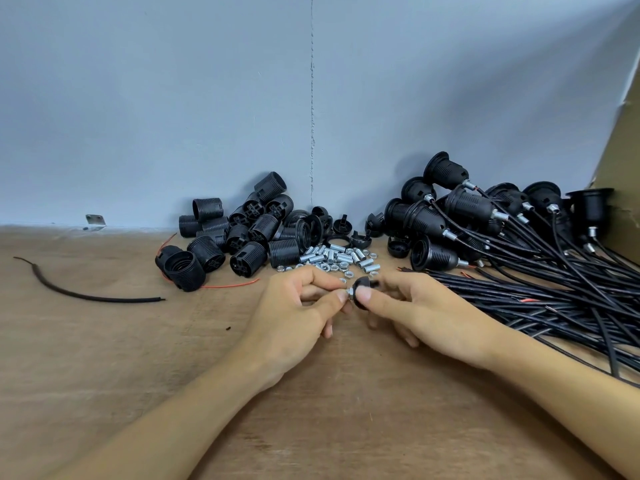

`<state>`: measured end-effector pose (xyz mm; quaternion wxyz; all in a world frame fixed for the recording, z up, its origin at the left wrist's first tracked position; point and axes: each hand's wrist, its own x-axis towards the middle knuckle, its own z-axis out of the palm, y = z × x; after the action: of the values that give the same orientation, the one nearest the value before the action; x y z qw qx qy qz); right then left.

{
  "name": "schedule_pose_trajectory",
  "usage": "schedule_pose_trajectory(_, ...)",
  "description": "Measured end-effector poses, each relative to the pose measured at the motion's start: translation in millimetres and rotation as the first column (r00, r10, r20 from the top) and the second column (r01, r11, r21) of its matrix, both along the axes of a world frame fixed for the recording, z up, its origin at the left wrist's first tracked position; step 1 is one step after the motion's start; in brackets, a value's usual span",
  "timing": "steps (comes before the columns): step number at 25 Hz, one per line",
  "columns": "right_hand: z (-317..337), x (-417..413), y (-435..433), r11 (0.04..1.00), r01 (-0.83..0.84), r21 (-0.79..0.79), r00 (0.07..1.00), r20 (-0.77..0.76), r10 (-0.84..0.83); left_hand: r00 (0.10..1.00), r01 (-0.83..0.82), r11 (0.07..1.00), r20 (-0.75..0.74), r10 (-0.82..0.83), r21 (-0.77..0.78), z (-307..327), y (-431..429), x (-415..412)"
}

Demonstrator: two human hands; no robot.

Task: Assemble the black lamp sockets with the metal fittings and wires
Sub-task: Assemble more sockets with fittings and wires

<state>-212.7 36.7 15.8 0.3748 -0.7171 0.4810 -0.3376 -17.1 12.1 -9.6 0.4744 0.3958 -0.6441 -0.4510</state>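
Observation:
My right hand [412,311] holds a small black socket cap [363,284] between thumb and fingers, just above the wooden table [138,358]. My left hand [298,317] pinches a small metal fitting [349,293] pressed against the cap's end. Behind my hands lies a scatter of metal nuts and threaded tubes [341,259]. A pile of loose black threaded socket bodies [242,230] sits at the back left of centre. More loose black caps [356,230] lie behind the metal parts.
A heap of assembled sockets with black wires [502,237] fills the right side, the wires fanning toward the front right. A loose black wire [90,296] lies at the left. A grey wall [173,116] backs the table; a cardboard panel [620,188] stands at the right.

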Motion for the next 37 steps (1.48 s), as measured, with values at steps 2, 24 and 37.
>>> schedule_pose_trajectory(2, 2.9, 0.6, -0.9, 0.998, 0.047, 0.039, 0.998, -0.041, -0.045, 1.000, 0.016, 1.000, 0.019, -0.016, -0.001, 0.0, 0.6, 0.3)
schedule_pose_trajectory(24, 2.5, -0.6, -0.2, 0.999, -0.032, -0.042, 0.999, -0.013, 0.032, 0.981, 0.056, 0.992, 0.192, -0.034, -0.111, 1.2, 6.6, -3.5)
schedule_pose_trajectory(37, 48.1, -58.2, -20.5, 0.976, 0.219, 0.019, 0.720, -0.677, -0.148, 0.959, 0.049, 0.996, 0.280, -0.027, -0.071, -1.3, 2.5, -6.9)
